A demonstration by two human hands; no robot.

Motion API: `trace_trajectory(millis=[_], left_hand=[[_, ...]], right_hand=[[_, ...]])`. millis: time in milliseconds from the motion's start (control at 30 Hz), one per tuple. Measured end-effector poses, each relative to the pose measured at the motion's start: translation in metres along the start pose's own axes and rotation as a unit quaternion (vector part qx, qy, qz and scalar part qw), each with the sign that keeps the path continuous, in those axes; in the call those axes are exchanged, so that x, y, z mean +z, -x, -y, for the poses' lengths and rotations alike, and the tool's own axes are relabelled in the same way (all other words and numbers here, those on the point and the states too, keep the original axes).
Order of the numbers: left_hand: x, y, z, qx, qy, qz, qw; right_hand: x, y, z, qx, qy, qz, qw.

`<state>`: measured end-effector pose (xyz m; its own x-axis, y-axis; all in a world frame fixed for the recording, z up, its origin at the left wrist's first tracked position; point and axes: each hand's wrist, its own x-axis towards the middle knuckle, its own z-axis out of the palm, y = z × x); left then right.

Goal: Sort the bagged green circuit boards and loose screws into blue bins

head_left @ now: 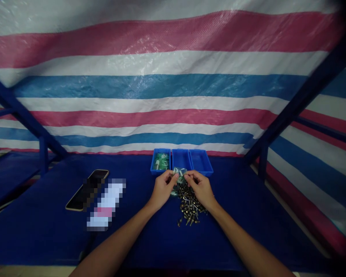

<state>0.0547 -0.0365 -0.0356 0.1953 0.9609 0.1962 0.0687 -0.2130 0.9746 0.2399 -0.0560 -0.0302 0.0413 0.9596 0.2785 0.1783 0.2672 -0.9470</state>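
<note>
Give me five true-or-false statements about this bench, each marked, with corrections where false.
1. The left hand and right hand pinch a small green piece between them. True.
2. The leftmost of three blue trays holds green pieces. True.
3. A heap of metal screws sits in the rightmost tray. False: it lies on the blue sheet, in front of the hands.
4. A smartphone lies right of the hands. False: it lies left of them.
5. The backdrop is plain grey. False: it is a striped pink, white and blue tarpaulin.

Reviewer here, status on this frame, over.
Left hand, right hand pinching small green circuit board. Loose brass-coloured screws heaped below. Three blue plastic trays just ahead.
</note>
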Motion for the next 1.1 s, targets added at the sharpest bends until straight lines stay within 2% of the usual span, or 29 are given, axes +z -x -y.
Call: trace_trajectory(millis=[267, 500, 633, 800, 933, 1100], left_hand=[[0.000, 0.002, 0.000, -0.013, -0.021, -0.029, 0.999], [-0.001, 0.003, -0.008, 0.038, -0.031, -0.036, 0.998], [-0.002, 0.001, -0.004, 0.033, -0.038, -0.039, 0.998], [-0.001, -0.002, 0.005, 0.056, -0.025, -0.069, 0.996], [0.000, -0.003, 0.008, 0.044, -0.021, -0.046, 0.998], [0.002, -0.002, 0.006, 0.009, 0.002, -0.029, 1.000]], right_hand=[[-0.002, -0.002, 0.002, 0.034, -0.086, 0.025, 0.995], [-0.005, -0.003, 0.007, 0.002, -0.043, 0.010, 0.999], [-0.003, -0.003, 0.003, -0.015, -0.022, 0.016, 1.000], [0.001, -0.004, -0.002, -0.019, -0.053, 0.002, 0.998], [0.001, -0.004, -0.002, -0.005, -0.059, -0.005, 0.998], [-0.001, -0.004, -0.001, -0.011, -0.002, 0.000, 1.000]])
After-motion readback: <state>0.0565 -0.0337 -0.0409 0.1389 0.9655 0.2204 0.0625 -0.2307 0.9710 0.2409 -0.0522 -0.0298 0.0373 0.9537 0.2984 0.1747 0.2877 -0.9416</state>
